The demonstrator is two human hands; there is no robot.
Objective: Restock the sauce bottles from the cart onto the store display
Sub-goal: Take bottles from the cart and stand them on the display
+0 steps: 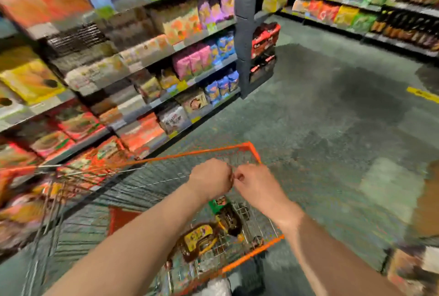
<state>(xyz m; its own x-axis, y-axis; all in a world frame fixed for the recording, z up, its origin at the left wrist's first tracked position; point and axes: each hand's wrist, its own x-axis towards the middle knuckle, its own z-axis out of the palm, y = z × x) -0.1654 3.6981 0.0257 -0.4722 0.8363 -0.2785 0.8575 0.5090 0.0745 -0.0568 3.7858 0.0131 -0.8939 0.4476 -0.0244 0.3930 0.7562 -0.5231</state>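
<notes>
An orange-rimmed wire cart (251, 150) stands in the aisle before me. In its upper seat lie two dark brown sauce bottles: one with a yellow label (199, 238) and one with a green cap (228, 217). My left hand (211, 178) and my right hand (256, 186) hover above the cart with their fingertips meeting. The fingers of both are curled, and the blur hides whether anything small is pinched between them. Neither hand touches a bottle.
Shelves of boxed and bagged goods (166, 58) run along the left, close to the cart. More shelves with snack bags and dark bottles (408, 24) line the far right. Grey floor (332, 117) stretches ahead. A blurred stack of goods (415, 269) sits at the lower right.
</notes>
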